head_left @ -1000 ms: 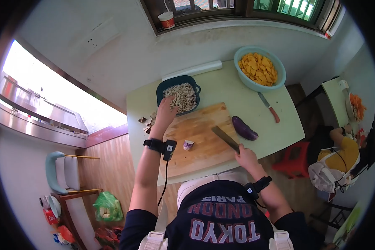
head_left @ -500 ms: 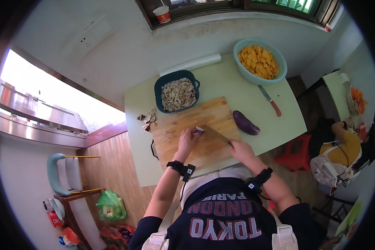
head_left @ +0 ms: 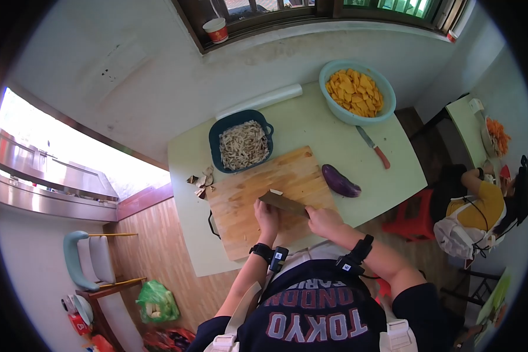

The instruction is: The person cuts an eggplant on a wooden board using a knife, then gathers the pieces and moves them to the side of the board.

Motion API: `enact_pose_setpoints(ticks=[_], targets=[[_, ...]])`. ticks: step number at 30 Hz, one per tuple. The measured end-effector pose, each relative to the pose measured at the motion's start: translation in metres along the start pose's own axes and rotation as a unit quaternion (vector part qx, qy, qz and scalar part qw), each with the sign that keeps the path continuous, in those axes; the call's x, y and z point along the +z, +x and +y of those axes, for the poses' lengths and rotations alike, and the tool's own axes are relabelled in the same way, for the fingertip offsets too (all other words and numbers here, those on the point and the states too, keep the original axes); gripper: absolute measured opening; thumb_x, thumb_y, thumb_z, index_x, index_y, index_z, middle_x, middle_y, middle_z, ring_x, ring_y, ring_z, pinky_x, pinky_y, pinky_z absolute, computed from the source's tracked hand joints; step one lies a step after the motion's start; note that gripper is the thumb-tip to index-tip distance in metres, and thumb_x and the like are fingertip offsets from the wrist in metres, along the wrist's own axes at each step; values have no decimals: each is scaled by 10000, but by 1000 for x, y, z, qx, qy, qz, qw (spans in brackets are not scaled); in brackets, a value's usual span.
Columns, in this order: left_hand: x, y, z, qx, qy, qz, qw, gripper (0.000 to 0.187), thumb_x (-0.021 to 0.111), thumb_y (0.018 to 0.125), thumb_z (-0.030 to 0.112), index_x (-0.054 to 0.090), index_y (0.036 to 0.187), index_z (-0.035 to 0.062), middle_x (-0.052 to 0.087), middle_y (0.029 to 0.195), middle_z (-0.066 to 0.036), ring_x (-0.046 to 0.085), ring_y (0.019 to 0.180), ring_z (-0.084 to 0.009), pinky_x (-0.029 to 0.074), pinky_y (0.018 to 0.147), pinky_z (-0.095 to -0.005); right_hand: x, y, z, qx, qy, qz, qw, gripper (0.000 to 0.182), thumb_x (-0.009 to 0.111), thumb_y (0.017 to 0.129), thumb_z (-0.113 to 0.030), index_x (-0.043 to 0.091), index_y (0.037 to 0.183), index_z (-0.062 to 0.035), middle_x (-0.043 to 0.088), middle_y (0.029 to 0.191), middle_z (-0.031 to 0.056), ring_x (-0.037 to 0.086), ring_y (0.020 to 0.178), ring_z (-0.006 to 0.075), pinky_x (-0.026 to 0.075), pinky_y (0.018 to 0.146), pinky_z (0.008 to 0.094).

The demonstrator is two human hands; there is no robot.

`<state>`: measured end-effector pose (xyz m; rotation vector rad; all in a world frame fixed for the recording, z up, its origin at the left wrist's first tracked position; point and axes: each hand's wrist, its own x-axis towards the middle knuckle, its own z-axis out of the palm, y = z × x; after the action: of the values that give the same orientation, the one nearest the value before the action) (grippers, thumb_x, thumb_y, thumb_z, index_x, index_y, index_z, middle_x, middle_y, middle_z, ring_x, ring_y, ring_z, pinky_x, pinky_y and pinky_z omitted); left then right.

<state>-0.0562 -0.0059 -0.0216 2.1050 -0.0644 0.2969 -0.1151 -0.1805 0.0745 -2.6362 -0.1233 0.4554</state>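
Right hand (head_left: 324, 223) holds one cleaver (head_left: 286, 203), left hand (head_left: 267, 216) just beside it.

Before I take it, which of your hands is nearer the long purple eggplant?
Right. The right hand, holding the broad metal cleaver, is just short of the eggplant; the left hand is farther left, over the wooden cutting board.

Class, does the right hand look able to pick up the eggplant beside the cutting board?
Probably not: the right hand grips the cleaver, though nothing appears to block the way to the eggplant.
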Motion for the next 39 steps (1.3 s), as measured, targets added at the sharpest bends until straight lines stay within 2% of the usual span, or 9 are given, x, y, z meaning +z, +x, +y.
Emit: enact_pose_setpoints(ticks=[4,13,16,18,22,25,27,37,39], targets=[[2,-2,-10,3,20,-9,1000,298,537,722,-29,583,1004,55,564,964,-133,500,931,-347,423,798,-390,-5,0,-3,-2,-28,-42,999,318,502,752,-154,515,1032,-5,603,661,203,604,615,366,485,569,464],[-2,2,-5,-18,0,-18,1000,320,553,718,-8,594,1028,60,572,990,-136,506,942,-341,421,819,-386,-8,3,-15,11,-34,-31,999,309,486,750,-113,512,1025,25,602,653,204,606,619,371,480,566,469],[-2,9,-4,26,14,-16,999,262,571,716,14,599,976,38,573,976,-146,512,928,-336,428,795,-388,7,21,-7,34,-13,-44,998,327,477,746,-99,513,1045,27,607,673,207,608,637,370,482,579,468],[-4,8,-8,-2,29,-49,998,201,582,704,21,592,905,22,573,965,-154,513,916,-338,435,767,-399,21,39,0,13,-28,-20,999,331,473,744,-95,523,1049,24,607,690,219,610,655,369,481,591,471],[-7,9,-17,26,50,-55,997,139,567,711,13,577,849,17,574,951,-160,517,896,-352,438,747,-412,24,53,11,-28,-21,-8,999,341,471,745,-98,536,1056,24,606,696,225,610,664,366,479,599,470],[-4,12,-16,-9,44,-79,996,127,558,730,22,578,856,19,575,944,-166,523,883,-356,439,747,-417,14,48,3,-39,-16,-29,999,365,470,747,-105,539,1081,24,607,694,222,611,661,362,480,604,469],[-1,7,-18,24,29,-12,999,150,557,741,30,590,888,25,579,939,-166,532,887,-349,440,757,-416,8,30,-10,-32,-36,-13,999,401,471,747,-110,520,1121,27,608,674,209,610,635,358,482,582,460],[-3,7,-11,-24,-8,-26,999,257,551,733,7,612,978,53,587,950,-148,537,919,-341,446,780,-394,-6,13,-19,8,-38,-56,998,425,481,742,-101,489,1138,53,604,643,201,610,604,352,482,546,455],[-3,7,-14,7,4,-18,1000,279,553,729,-2,614,996,56,594,946,-150,547,915,-338,456,776,-386,-12,16,-24,25,-42,-82,995,299,482,738,-55,509,1013,58,625,719,200,630,703,341,498,607,429]])
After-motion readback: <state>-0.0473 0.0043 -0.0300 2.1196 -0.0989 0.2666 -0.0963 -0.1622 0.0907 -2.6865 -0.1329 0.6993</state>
